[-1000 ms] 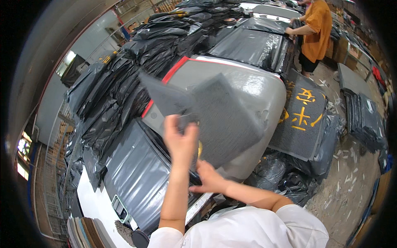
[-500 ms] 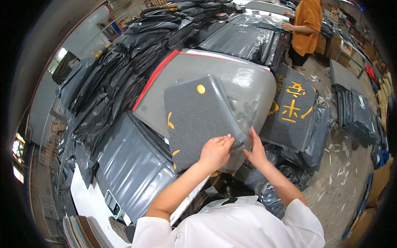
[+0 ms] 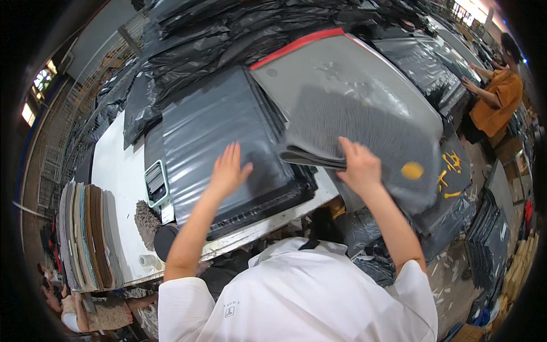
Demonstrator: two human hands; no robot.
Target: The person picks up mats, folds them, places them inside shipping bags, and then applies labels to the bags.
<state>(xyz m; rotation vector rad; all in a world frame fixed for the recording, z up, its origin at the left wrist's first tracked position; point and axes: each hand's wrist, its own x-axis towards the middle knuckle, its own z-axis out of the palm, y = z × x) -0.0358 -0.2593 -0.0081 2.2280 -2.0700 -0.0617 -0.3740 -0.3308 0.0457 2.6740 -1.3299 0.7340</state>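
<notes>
A dark grey pile mat (image 3: 347,122) with a yellow round spot lies over a grey sheet with a red edge, its near left edge folded over. At that fold, my right hand (image 3: 362,168) is closed on the mat; the thumb is partly hidden. To its left, my left hand (image 3: 229,171) is open, fingers stretched, above a stack of black plastic bags (image 3: 211,125) and holding nothing. The mat's right part is smeared by motion.
A green-rimmed tray (image 3: 157,183), a fluffy grey cloth (image 3: 147,224) and a white roll (image 3: 149,261) sit on the white table at left. Carpet samples (image 3: 85,236) stand at its corner. Black-wrapped packages (image 3: 228,34) are piled behind. A person in orange (image 3: 501,100) stands far right.
My left hand has let go of the mat and moved left over the black bags. The mat has shifted right and is folded at its near edge. My view has swung left.
</notes>
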